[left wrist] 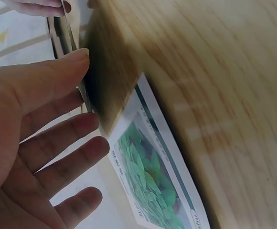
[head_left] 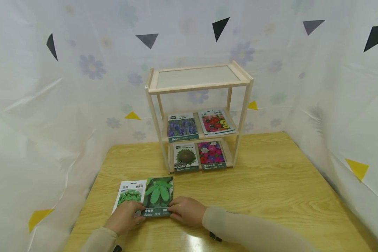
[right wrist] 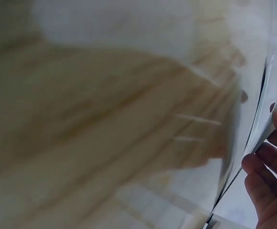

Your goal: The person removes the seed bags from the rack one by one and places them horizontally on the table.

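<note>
- Left hand (head_left: 123, 217): thumb and index finger pinch the left edge of the green-leaf seed packet (head_left: 158, 192); other fingers loosely spread.
- White-bordered herb seed packet (head_left: 130, 195): flat on the wood-grain table (head_left: 271, 182), partly hidden by that hand.
- Green-leaf seed packet: held between both hands; probably light, thin, slick, easily creased, best taken by its side edges.
- Right hand (head_left: 188, 211): thumb and fingers pinch its right edge.
</note>
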Available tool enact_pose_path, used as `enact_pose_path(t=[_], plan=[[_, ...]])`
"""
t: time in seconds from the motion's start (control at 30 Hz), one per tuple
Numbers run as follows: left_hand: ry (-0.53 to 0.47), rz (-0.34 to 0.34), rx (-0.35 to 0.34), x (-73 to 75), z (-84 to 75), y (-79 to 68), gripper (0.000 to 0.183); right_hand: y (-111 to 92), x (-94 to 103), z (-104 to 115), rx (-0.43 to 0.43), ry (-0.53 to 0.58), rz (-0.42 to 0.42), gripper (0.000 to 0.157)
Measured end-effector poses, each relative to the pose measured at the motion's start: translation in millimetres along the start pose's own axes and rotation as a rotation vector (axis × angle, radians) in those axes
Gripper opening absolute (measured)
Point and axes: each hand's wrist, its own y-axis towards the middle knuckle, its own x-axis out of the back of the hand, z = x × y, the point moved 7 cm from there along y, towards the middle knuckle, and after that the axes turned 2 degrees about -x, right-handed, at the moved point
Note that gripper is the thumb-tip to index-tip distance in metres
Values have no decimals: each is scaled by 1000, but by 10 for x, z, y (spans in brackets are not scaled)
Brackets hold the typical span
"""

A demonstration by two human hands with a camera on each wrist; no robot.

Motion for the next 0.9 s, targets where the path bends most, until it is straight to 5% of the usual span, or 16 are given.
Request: enact_pose_path(t=[0.47, 0.9], plan=[[196, -15, -181, -101, -22, 30, 22, 52, -66, 27, -5, -43, 79, 23], [206, 32, -205, -190, -83, 38, 18, 66, -148, 20, 30, -72, 104, 17]])
